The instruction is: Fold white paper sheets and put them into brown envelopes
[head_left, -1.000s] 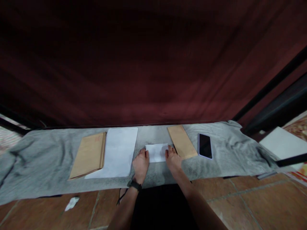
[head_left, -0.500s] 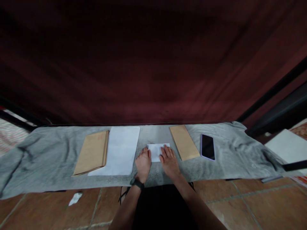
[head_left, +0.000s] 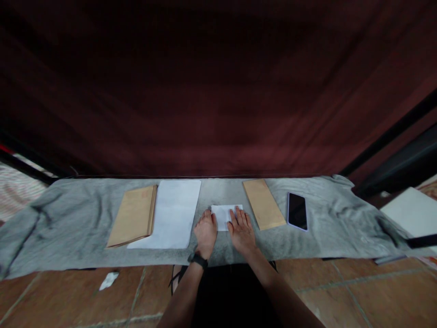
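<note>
Under the right hand (head_left: 241, 231), white paper (head_left: 221, 217), long axis left-to-right

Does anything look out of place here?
Yes: a white scrap lies on the tiled floor, front left, apart from the large paper on the grey cloth. It looks dropped, though I can't tell what it is.

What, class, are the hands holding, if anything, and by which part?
The small white paper: right hand spread over its right part, left hand at its left edge; any pinch there cannot be told.
</note>
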`<state>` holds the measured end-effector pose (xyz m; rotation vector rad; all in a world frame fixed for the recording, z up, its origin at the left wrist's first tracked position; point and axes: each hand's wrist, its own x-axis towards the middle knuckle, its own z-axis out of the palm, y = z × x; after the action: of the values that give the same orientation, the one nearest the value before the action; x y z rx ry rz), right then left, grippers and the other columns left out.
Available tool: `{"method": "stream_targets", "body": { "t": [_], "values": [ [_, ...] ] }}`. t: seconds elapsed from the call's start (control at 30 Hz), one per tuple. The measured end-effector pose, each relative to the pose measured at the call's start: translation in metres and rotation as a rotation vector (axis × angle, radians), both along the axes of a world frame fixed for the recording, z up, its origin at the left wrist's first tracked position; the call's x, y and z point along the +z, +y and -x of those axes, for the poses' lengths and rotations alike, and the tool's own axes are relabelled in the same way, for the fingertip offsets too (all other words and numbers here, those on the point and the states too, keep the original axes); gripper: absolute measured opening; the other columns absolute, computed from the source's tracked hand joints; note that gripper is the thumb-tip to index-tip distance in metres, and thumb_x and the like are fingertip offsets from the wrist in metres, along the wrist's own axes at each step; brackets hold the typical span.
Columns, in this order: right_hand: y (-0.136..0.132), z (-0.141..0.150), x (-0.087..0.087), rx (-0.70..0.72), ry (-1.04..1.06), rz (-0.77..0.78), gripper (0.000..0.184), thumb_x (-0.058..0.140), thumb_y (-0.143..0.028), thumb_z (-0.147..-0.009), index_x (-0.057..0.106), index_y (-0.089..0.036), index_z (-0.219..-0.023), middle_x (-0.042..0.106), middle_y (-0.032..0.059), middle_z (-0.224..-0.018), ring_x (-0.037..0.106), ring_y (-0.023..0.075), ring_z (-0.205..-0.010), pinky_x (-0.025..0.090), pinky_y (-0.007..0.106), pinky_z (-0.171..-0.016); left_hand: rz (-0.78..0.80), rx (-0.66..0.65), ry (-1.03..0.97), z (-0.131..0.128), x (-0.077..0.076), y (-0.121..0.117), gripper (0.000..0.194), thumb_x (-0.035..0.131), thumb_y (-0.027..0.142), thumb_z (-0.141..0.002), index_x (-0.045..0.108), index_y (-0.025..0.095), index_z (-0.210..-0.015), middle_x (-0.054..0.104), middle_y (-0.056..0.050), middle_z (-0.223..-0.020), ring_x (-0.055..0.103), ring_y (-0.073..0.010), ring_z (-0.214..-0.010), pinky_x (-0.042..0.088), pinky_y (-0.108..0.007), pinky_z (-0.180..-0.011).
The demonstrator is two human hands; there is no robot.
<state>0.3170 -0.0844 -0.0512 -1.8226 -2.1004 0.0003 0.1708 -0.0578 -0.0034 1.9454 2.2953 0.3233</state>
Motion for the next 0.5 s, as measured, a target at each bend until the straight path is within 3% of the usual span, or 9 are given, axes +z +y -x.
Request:
{"method": "stream_targets", "body": {
  "t": [0.13,0.23,0.37,0.43,0.5],
  "values": [
    [0.000,0.000,0.002,-0.006,0.000,0.015,0.052,0.040,-0.038,-0.104,0.040,-0.021,-0.153,0.031,0.0112,-0.161,0.031,0.0288,-0.148,0.022,0.051,-0.119,-0.011,0.036,0.019,-0.002,0.004,-0.001,0.032,0.034,0.029,-0.103,0.059,0.013,-0.115,0.073,-0.013,-0.093,0.071,-0.0239,-0.087,0.052,-0.031,-0.073],
    [0.000,0.000,0.003,-0.003,0.004,0.024,0.051,0.038,-0.037,-0.104,0.040,-0.021,-0.153,0.032,0.0116,-0.161,0.031,0.0291,-0.148,0.023,0.052,-0.119,-0.084,0.014,0.053,-0.008,0.004,-0.005,0.034,0.032,0.024,-0.101,0.059,0.012,-0.119,0.071,-0.016,-0.106,0.069,-0.0257,-0.100,0.052,-0.037,-0.087],
    [0.000,0.000,0.002,0.016,-0.006,0.047,0.050,0.034,-0.029,-0.104,0.040,-0.019,-0.153,0.032,0.0123,-0.161,0.030,0.0290,-0.148,0.023,0.053,-0.119,-0.173,-0.344,-0.032,-0.026,-0.009,-0.015,0.044,0.032,0.023,-0.101,0.050,0.014,-0.140,0.057,-0.015,-0.143,0.050,-0.0259,-0.134,0.040,-0.044,-0.112],
    [0.000,-0.001,0.001,0.025,-0.008,0.064,0.051,0.033,-0.024,-0.103,0.038,-0.019,-0.153,0.030,0.0113,-0.162,0.029,0.0283,-0.149,0.023,0.052,-0.119,-0.150,-0.426,-0.050,-0.033,-0.017,-0.020,0.048,0.032,0.029,-0.102,0.047,0.015,-0.145,0.049,-0.012,-0.152,0.041,-0.0246,-0.143,0.034,-0.044,-0.118],
    [0.001,-0.001,0.000,0.020,-0.003,0.077,0.052,0.033,-0.023,-0.102,0.037,-0.020,-0.154,0.028,0.0102,-0.162,0.028,0.0280,-0.149,0.024,0.052,-0.120,-0.105,-0.425,-0.037,-0.036,-0.023,-0.022,0.052,0.029,0.033,-0.102,0.044,0.013,-0.148,0.045,-0.012,-0.156,0.036,-0.0240,-0.147,0.029,-0.044,-0.121]
  ]
}}
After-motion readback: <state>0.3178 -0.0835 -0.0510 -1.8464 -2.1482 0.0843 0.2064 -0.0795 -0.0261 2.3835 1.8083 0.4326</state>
